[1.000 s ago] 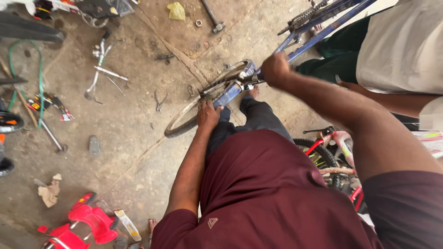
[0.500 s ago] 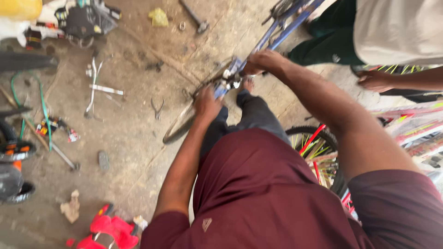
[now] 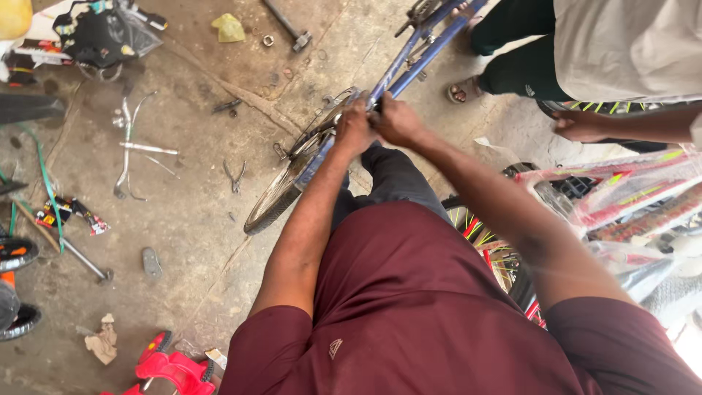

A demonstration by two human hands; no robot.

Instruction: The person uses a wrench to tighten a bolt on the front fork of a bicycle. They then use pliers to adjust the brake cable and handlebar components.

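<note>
— Both our hands clamp the blue bicycle frame (image 3: 409, 62) where it meets the wheel (image 3: 289, 179): left hand (image 3: 355, 132) and right hand (image 3: 398, 121) sit touching each other, fingers curled tight around the tube. That frame runs up and away from us, wheel on the concrete floor (image 3: 183, 219) just ahead of our knees.

— And our arms?

— Both reach forward and down, nearly straight, converging on one spot. The right forearm comes in from the right at a slant; the left runs almost straight ahead.

— What has changed?

— A second ago our hands were apart, the left low on the wheel rim, the right higher on the frame. Now the left has come up beside the right.

— Around us?

— A second person in a white shirt (image 3: 629, 44) stands at the right, one hand (image 3: 578, 126) hanging near wrapped bicycles (image 3: 621, 197). Smaller things lie scattered on the left: a red toy (image 3: 172, 366), a hammer (image 3: 289, 25), pliers (image 3: 235, 175).
</note>
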